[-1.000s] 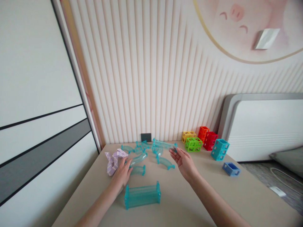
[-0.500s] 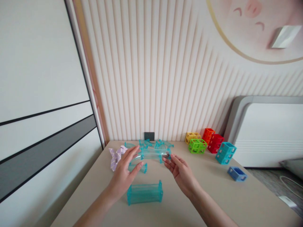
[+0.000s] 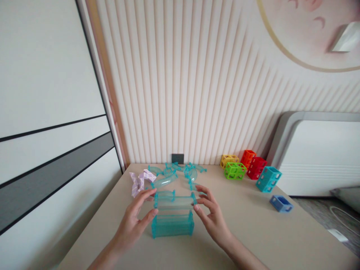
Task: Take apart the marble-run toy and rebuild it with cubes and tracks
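Head view, right hand [image 3: 212, 216] pinching tube [image 3: 174, 203], left hand [image 3: 131, 221] half-open, grip unclear, curved tubes [image 3: 165, 181] behind, blocks [image 3: 256, 168] right

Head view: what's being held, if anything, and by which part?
The straight translucent teal tube, by its right end, in the right hand. The left hand is at the left end; whether it grips there cannot be told.

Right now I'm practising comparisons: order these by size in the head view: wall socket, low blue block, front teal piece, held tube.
Largest: front teal piece
held tube
low blue block
Smallest: wall socket
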A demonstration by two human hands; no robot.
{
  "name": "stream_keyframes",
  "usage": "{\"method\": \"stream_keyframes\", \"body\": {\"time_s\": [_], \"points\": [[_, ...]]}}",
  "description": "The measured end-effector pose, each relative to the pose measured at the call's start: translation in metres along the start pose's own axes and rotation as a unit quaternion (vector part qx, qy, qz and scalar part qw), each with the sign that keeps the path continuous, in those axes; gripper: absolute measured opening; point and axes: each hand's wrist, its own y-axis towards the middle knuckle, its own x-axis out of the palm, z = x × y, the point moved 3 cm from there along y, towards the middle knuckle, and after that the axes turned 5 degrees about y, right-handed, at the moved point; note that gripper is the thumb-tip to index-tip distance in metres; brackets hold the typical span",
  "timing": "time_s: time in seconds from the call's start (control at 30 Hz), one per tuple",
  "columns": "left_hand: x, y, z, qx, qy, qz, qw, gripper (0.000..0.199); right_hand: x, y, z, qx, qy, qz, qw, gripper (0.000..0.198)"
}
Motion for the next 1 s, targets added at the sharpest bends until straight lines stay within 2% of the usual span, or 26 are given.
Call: {"method": "stream_keyframes", "body": {"time_s": [0.17,0.3,0.47,0.6,0.73,0.9,1.0], "points": [[0.005,-0.014,-0.015,0.022,0.045,0.005,0.999,0.040,0.004,-0.013,0.010,-0.018,-0.006,-0.062,0.998,0.026],[0.011,-0.025,-0.027,0.028,0.066,-0.007,0.997,0.040,0.002,-0.016,0.013,-0.022,-0.005,-0.070,0.997,0.027],[0.015,-0.036,-0.038,0.042,0.077,-0.015,0.996,0.041,0.001,-0.024,0.024,-0.003,0.001,-0.065,0.998,0.034],[0.016,-0.041,-0.042,0.025,0.077,-0.026,0.996,0.043,0.002,-0.032,0.034,0.013,-0.033,-0.077,0.996,0.045],[0.018,-0.045,-0.049,0.007,0.062,-0.034,0.997,0.046,0.004,-0.034,0.033,0.030,-0.050,-0.108,0.992,0.047],[0.024,-0.052,-0.066,-0.003,0.005,-0.041,0.999,0.052,0.004,-0.032,0.023,0.001,-0.033,-0.132,0.991,0.050],[0.029,-0.056,-0.076,-0.025,-0.032,-0.058,0.997,0.047,0.006,-0.031,0.021,-0.013,-0.026,-0.151,0.988,0.056]]}}
